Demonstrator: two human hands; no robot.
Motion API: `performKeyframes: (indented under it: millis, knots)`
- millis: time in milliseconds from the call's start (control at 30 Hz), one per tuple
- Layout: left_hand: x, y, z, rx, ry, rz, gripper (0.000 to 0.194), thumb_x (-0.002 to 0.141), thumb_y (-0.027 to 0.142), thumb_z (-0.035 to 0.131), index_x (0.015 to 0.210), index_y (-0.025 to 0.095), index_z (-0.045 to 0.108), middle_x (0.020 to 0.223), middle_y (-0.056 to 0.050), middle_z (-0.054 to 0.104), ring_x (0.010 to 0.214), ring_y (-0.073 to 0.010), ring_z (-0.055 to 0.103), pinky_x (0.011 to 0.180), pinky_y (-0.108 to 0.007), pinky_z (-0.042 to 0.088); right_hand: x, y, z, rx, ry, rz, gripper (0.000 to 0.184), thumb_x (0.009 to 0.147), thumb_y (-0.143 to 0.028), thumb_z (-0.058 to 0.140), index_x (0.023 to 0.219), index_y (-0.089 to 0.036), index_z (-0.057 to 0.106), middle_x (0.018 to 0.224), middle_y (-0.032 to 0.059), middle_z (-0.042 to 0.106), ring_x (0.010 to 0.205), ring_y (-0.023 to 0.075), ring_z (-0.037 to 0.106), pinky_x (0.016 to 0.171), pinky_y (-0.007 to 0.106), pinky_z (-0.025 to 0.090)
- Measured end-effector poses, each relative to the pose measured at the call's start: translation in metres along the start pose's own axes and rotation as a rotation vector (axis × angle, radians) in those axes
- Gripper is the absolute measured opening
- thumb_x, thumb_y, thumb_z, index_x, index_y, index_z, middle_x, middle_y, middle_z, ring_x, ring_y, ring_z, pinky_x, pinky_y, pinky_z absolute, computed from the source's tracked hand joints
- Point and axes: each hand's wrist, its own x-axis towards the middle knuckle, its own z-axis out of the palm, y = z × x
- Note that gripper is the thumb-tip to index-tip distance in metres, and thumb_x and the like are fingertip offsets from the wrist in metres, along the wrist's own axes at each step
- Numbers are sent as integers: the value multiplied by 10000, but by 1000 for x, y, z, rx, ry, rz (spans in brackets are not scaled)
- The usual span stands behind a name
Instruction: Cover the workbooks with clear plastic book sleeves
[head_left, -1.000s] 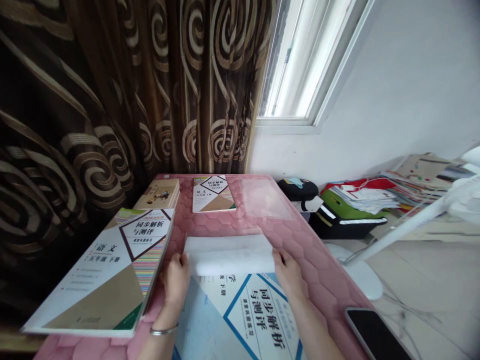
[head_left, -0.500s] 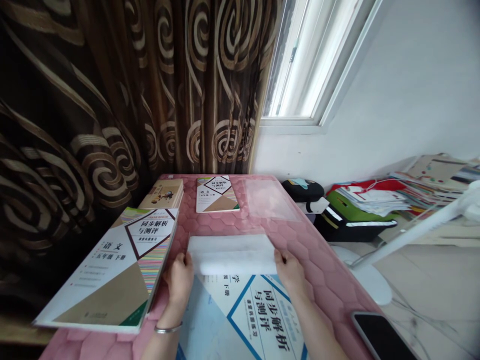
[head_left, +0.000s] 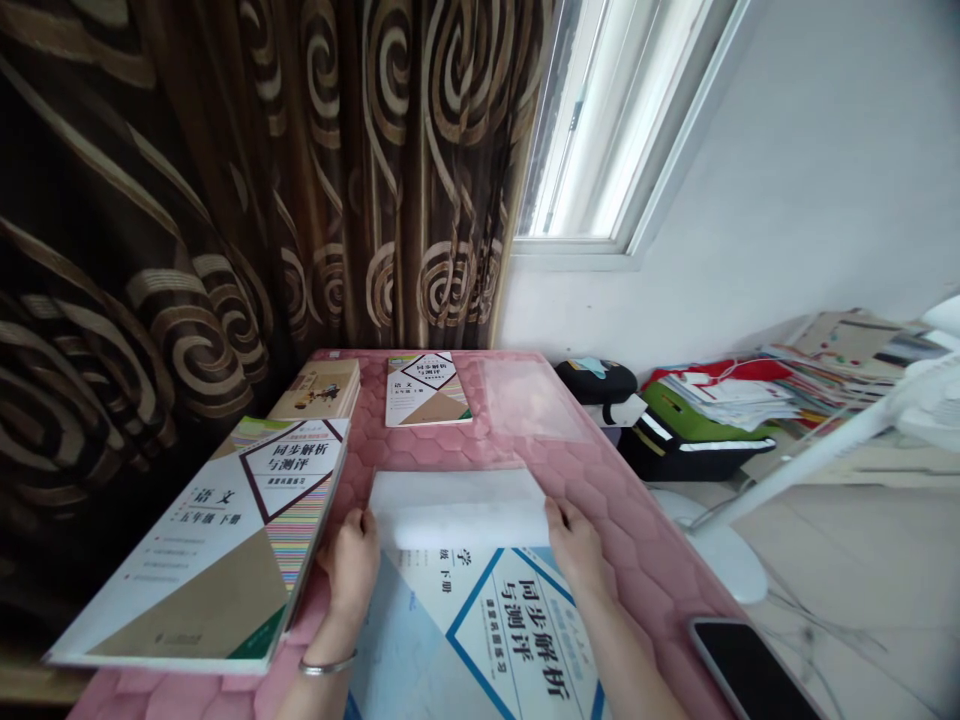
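A blue and white workbook lies in front of me, its printing turned sideways. Across its far end runs a smooth white sheet, bent over the cover; I cannot make out whether it is paper or plastic. My left hand pinches the sheet's left end between thumb and fingers, and a silver bangle circles that wrist. At the opposite end, my right hand is closed on the sheet's edge in the same way. My right forearm covers part of the workbook's right side.
Left of my hand lies a thick brown and white workbook, with a tan book behind it. Farther back on the pink padded table are a smaller workbook and a clear sheet. A phone sits at the right edge.
The view swung slightly and came back. Both hands keep their hold on the white sheet's ends, and the workbook stays where it was.
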Motion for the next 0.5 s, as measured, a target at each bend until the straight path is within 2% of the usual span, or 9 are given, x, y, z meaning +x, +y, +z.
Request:
performKeyframes:
  millis: [167,367,500]
  knots:
    - [0,3,-1,38,11,-15,305,970,323,394,888,165,641,844,-145,739,834,-257,692,643,-300,334,-1,-1,-1,8,-19,-9,372,895,-419,376,795,-210,666,801,75,707,789,226,665,649,273,442]
    - [0,1,-3,-65,14,-22,317,976,333,378,841,179,620,829,-119,738,816,-240,681,668,-295,350,4,-2,7,-109,18,-31,347,904,-402,377,726,-218,610,791,91,705,837,241,664,668,279,432]
    - [-1,0,-3,-46,14,-25,308,970,308,392,815,174,622,804,-125,733,782,-236,679,653,-293,348,3,1,5,-17,29,-34,372,890,-440,377,761,-203,633,807,108,715,817,251,662,657,283,436]
